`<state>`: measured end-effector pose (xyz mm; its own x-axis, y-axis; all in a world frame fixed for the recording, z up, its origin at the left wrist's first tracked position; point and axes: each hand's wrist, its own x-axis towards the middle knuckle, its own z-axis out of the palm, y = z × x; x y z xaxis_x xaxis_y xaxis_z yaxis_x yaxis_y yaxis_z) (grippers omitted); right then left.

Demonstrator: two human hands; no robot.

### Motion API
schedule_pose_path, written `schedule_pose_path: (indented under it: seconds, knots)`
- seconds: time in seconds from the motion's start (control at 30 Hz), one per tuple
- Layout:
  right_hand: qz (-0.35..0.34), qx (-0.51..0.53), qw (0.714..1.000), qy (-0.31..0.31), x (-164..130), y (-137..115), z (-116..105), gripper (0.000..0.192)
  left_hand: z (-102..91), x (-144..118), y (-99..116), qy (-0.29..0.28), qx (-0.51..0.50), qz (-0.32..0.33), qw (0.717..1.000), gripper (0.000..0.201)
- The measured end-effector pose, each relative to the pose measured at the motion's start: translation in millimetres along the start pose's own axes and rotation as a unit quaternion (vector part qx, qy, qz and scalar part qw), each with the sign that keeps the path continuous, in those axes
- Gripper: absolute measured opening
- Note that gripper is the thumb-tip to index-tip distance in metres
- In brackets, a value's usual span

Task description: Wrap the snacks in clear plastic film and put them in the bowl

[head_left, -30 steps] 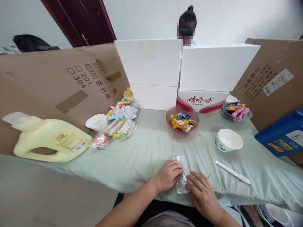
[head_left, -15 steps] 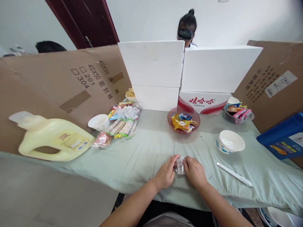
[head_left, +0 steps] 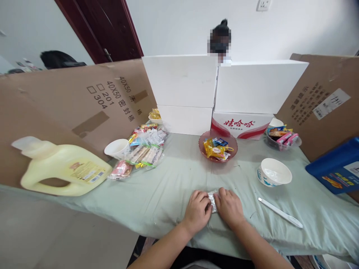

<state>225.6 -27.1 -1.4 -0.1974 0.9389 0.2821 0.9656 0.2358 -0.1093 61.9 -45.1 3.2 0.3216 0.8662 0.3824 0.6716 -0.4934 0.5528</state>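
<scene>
Near the table's front edge, a small crinkled clear plastic wrapper lies between my hands. The fingers of my left hand are curled and closed on its left side. My right hand has its fingers closed on the right side. Only a narrow strip of the wrapper shows, and whatever may be inside cannot be made out. Beyond my hands stands a pink glass bowl with yellow and blue wrapped snacks. To the right are a white paper bowl and a white slim tool.
A pale yellow jug lies at the left, beside wrapped snacks and a white cup. White boxes and cardboard panels wall the table. A blue container and a snack tray are at right.
My hands have flattened down over the wrapper, covering more of it, with the left fingers more curled. The camera view has tilted slightly upward.
</scene>
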Motion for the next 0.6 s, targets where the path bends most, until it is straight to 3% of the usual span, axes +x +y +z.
schedule_pose_path:
  seconds: [0.1, 0.2, 0.3, 0.47, 0.6]
  knots:
    - [0.028, -0.012, 0.999, 0.042, 1, 11, -8, 0.010, 1.0, 1, 0, 0.005, 0.004, 0.000, 1.000, 0.014]
    - [-0.047, 0.069, 0.994, 0.072, -3, 12, -14, 0.011, -0.4, 1, 0, -0.006, 0.009, 0.005, 1.000, 0.023]
    - [-0.140, 0.156, 0.978, 0.017, -8, 1, -13, 0.019, -3.5, 2, 1, -0.024, 0.025, 0.009, 0.999, 0.029]
    - [-0.106, 0.137, 0.985, -0.028, -14, -8, -5, 0.017, -8.0, -6, -4, -0.024, 0.094, -0.001, 0.995, 0.029]
    - [-0.136, 0.117, 0.983, -0.025, -23, -5, -8, 0.029, -6.0, -16, -16, -0.004, 0.119, 0.028, 0.993, 0.029]
